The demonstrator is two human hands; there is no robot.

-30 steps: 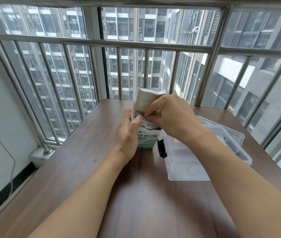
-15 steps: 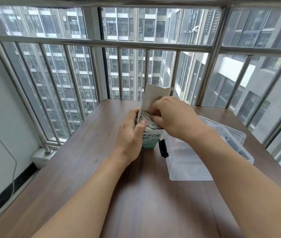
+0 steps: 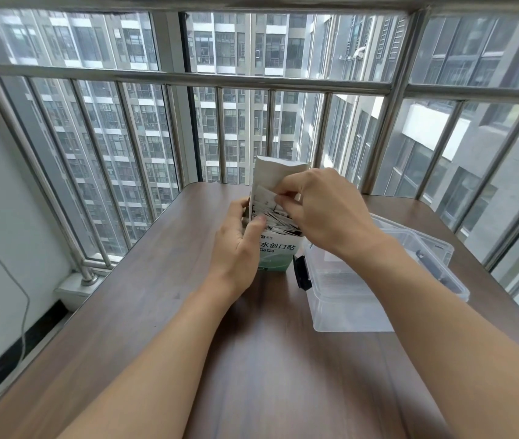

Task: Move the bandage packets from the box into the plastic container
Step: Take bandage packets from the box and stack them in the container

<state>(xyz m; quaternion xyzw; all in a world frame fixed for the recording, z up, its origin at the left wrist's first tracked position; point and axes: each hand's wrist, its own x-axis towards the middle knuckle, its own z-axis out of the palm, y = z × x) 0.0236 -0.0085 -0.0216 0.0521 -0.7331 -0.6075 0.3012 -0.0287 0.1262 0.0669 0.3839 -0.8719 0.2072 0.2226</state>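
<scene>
A white and green bandage box [image 3: 278, 253] stands upright on the brown table [image 3: 163, 305], its top flap raised. Several bandage packets [image 3: 275, 218] fill its open top. My left hand [image 3: 237, 248] wraps around the box's left side, thumb at the rim. Above the opening, my right hand [image 3: 324, 210] pinches white packets [image 3: 264, 198] that stick up out of the box. The clear plastic container [image 3: 346, 299] sits just right of the box, open, partly hidden by my right forearm.
The container's clear lid [image 3: 435, 258] lies behind it to the right, and a black latch [image 3: 300, 272] sits on its left wall. A metal railing [image 3: 188, 79] and windows close off the table's far side. A white wall stands to the left.
My right hand has risen slightly and drawn packets partly up out of the box. The left hand keeps its hold on the box.
</scene>
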